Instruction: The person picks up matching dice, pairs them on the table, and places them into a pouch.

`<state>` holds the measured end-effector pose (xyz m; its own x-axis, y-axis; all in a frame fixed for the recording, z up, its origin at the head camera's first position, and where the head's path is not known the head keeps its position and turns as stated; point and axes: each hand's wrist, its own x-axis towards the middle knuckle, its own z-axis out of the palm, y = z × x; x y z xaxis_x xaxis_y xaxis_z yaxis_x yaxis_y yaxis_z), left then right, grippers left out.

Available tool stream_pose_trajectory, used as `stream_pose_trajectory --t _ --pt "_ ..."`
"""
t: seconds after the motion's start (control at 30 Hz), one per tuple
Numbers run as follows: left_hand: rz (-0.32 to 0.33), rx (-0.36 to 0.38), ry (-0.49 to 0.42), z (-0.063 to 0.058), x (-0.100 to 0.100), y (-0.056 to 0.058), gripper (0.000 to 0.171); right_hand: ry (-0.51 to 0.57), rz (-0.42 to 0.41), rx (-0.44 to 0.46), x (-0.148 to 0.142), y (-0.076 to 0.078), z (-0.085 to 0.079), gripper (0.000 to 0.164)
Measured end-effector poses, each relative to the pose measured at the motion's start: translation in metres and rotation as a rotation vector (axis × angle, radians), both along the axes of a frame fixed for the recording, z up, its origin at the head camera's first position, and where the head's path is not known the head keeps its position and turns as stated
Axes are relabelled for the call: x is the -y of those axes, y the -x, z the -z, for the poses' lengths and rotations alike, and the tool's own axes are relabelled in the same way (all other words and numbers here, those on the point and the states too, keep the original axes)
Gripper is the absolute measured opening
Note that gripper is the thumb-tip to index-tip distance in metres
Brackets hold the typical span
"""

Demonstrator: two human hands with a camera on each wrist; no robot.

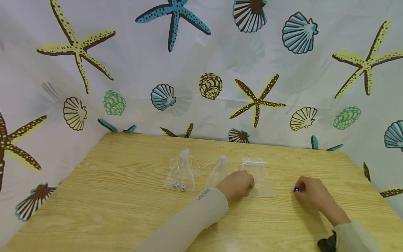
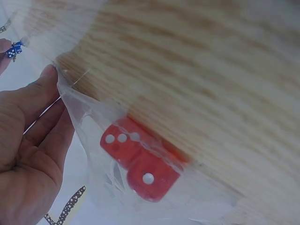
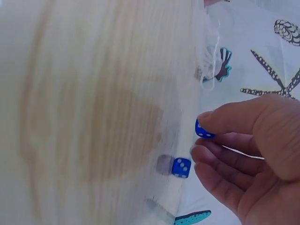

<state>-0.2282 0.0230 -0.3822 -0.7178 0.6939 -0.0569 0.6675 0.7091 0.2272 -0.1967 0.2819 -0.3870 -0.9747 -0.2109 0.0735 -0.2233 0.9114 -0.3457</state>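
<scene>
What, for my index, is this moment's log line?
left hand: pinching sheer white bag; right hand: pinching blue white-dotted die; second blue die: on wooden table

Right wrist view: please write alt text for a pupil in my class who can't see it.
A right hand pinches a blue die; a second blue die sits close by on a wooden table. Beyond is a white sheet printed with sea motifs.

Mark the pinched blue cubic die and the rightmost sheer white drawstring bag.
Pinched blue cubic die (image 3: 202, 131), right wrist view: visible dotted side.
Rightmost sheer white drawstring bag (image 1: 261, 180), head view: panel's middle.
</scene>
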Motion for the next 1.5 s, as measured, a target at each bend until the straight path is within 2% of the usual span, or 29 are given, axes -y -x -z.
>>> stream_pose_trajectory --t 0.33,0.5,0.63,0.93,1.2,1.37,1.5 --pt "0.000 0.015 0.006 0.000 0.000 0.002 0.030 0.073 -0.082 0.005 0.029 -0.019 -0.006 0.009" --pt "-0.005 0.003 0.021 0.002 0.000 0.004 0.015 0.124 -0.150 0.022 0.046 -0.030 -0.007 0.010" --pt "-0.004 -0.035 0.047 0.001 0.001 0.004 0.007 0.159 -0.225 0.028 0.063 -0.039 -0.008 0.011" --pt "0.018 -0.072 0.055 0.005 -0.001 0.005 0.013 0.223 -0.377 0.073 0.104 -0.060 -0.002 0.012" --pt "0.015 -0.055 0.049 0.003 0.000 0.002 0.019 0.237 -0.444 0.142 0.127 -0.073 0.000 0.011" --pt "0.026 -0.062 0.059 0.002 -0.001 0.003 0.027 0.227 -0.500 0.211 0.139 -0.078 0.000 0.009" --pt "0.031 -0.066 0.053 0.002 -0.002 0.003 0.027 0.222 -0.507 0.303 0.144 -0.078 0.000 0.009"
